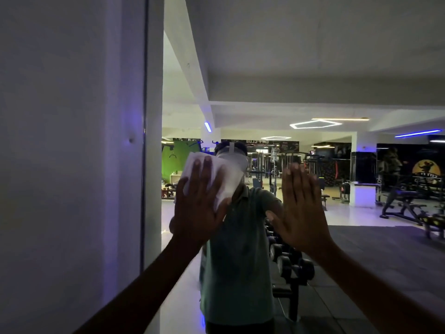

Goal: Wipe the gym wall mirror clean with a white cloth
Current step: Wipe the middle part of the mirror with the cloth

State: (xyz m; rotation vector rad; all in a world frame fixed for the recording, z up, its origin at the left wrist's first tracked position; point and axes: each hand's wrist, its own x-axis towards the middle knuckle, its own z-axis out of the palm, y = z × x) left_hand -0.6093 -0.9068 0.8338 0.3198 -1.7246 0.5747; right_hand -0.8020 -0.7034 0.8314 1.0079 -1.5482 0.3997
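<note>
Both hands are flat on the mirror (289,68). My left hand (199,208) has straight fingers pressing the white cloth (226,179) to the glass, just beside the mirror's left edge at the wall (72,141). My right hand (301,210) is spread open, holding nothing. Loads of bare glass up and to the right. Reflected behind me is a dumbbell rack (289,261), plus a far sign, reversed and too blurry to read.

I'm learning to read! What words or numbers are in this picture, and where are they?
Black banner high on the far wall, seen in the mirror: pale letters, reversed and too blurred to read.
Round yellow sign at right: small lettering, too blurred to read.
No other words or numbers show.
</note>
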